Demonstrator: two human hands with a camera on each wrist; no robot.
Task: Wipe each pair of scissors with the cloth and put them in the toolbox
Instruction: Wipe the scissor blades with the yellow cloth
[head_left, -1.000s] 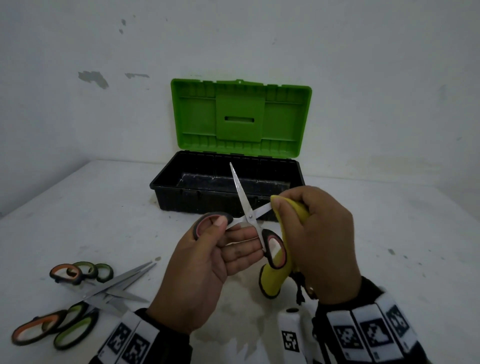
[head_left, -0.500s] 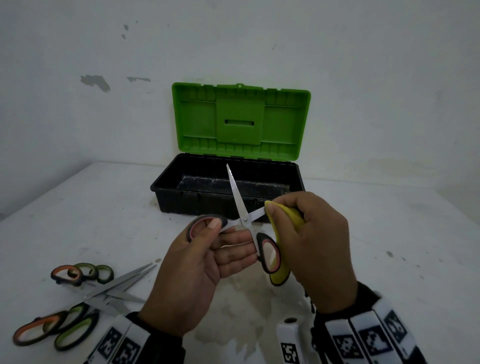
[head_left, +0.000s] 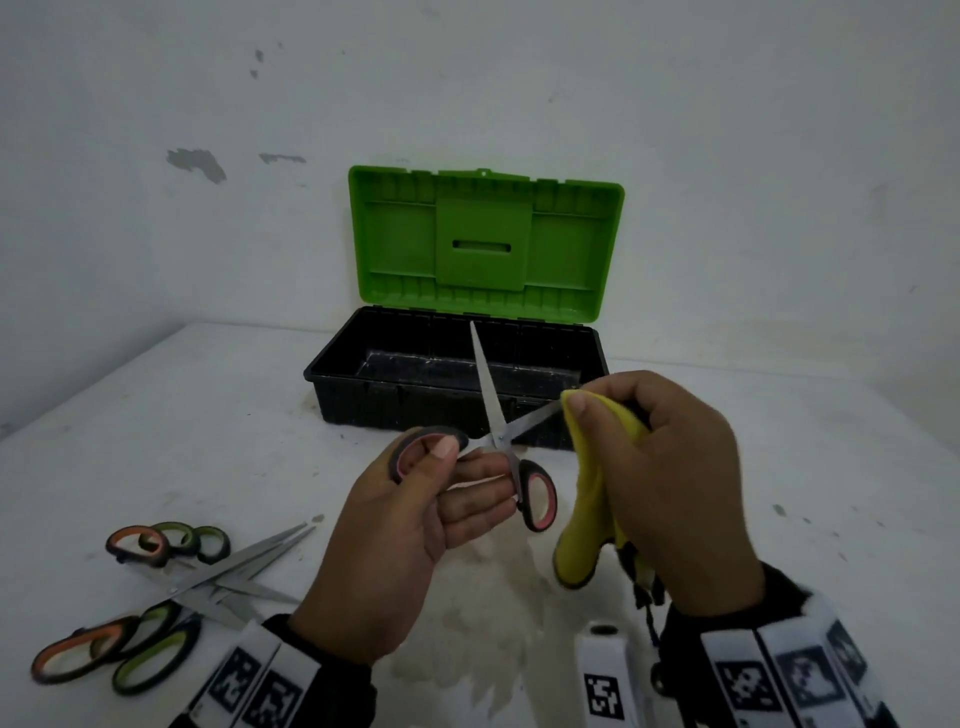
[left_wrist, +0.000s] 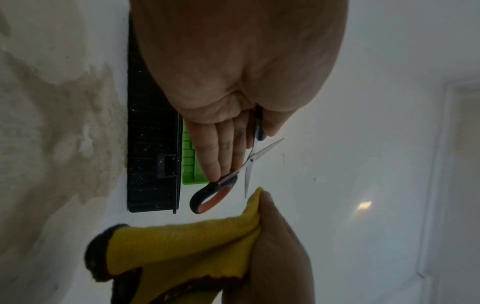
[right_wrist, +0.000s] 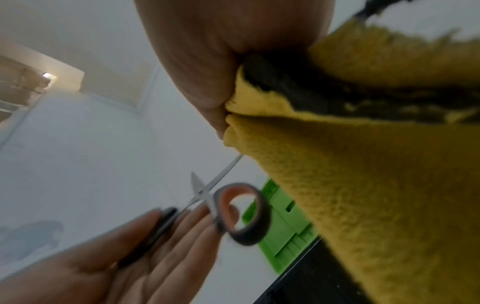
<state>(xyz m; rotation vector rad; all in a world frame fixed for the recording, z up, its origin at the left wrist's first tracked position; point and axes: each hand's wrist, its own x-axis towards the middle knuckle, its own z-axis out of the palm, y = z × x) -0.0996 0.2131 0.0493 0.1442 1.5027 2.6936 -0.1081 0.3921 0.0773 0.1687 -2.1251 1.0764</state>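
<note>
My left hand (head_left: 447, 478) holds a pair of black-and-red scissors (head_left: 501, 439) by one handle ring, thumb on top, blades spread wide. One blade points up toward the toolbox (head_left: 363, 395); the other reaches right into the yellow cloth (head_left: 587, 493). My right hand (head_left: 665, 467) pinches that cloth around the blade's tip. The left wrist view shows the scissors (left_wrist: 249, 162) with the cloth (left_wrist: 197, 244) just below the blade tip. The right wrist view shows the cloth (right_wrist: 363, 195) over the blade end and the free handle ring (right_wrist: 244, 214).
The black toolbox stands open behind the hands, its green lid (head_left: 485, 244) upright against the wall. Several other scissors (head_left: 171, 587) with orange and green handles lie in a heap at the table's front left. A stained patch (head_left: 467, 597) marks the white table (head_left: 805, 467).
My right hand has slid the cloth outward along the right-hand blade, from near the pivot to its tip. The left hand keeps its hold on the handle.
</note>
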